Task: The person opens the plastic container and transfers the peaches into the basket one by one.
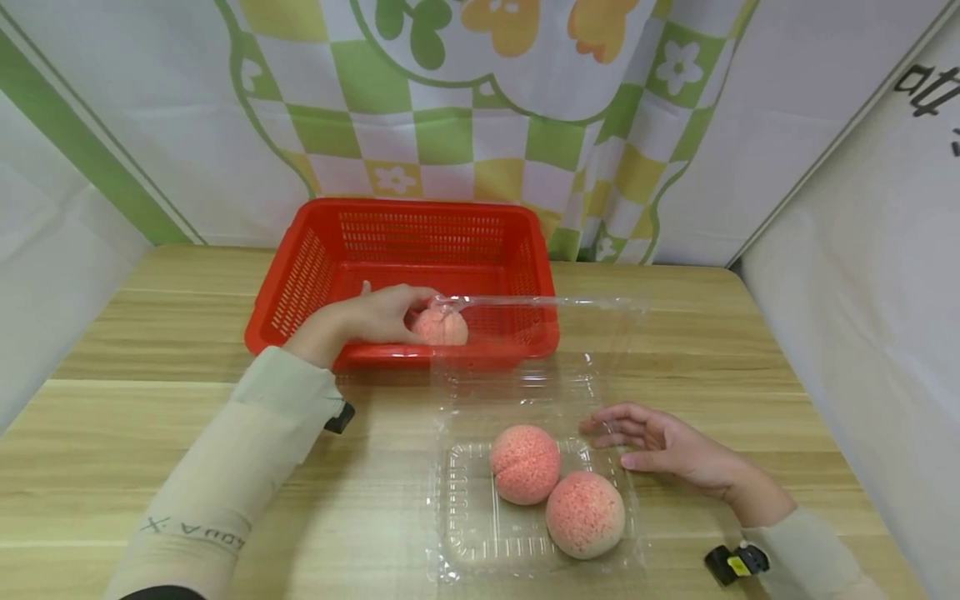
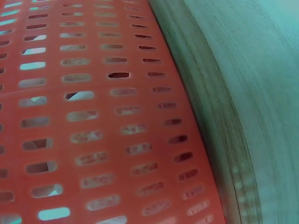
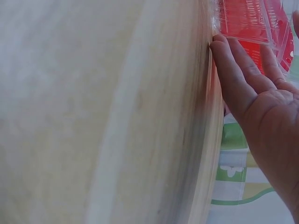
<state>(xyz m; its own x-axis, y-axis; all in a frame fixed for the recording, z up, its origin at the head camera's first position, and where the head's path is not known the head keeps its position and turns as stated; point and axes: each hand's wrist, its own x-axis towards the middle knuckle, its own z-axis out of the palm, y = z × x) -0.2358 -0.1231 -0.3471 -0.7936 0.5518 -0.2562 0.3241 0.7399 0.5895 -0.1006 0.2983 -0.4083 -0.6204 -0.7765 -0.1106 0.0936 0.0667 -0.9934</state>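
Note:
My left hand (image 1: 375, 315) reaches over the near rim of the red plastic basket (image 1: 536, 258). Its fingers and thumb hold a pink-and-cream toy peach (image 1: 447, 327), partly seen through a clear lid. Two more toy peaches, one with a crease (image 1: 527, 464) and one speckled (image 1: 585, 514), lie in the clear plastic clamshell box (image 1: 468, 533), whose lid stands raised. Beside the box's right side is my right hand (image 1: 667, 446), fingers loosely extended at its edge; whether they touch it I cannot tell. The left wrist view shows the slotted basket wall (image 2: 103, 98), not the hand.
The basket stands at the back of a wooden table (image 1: 150, 417), against a green-and-yellow checkered cloth (image 1: 420, 125). White panels (image 1: 862, 250) flank the table on both sides. The raised lid (image 1: 525, 383) overlaps the basket's near right corner in the head view.

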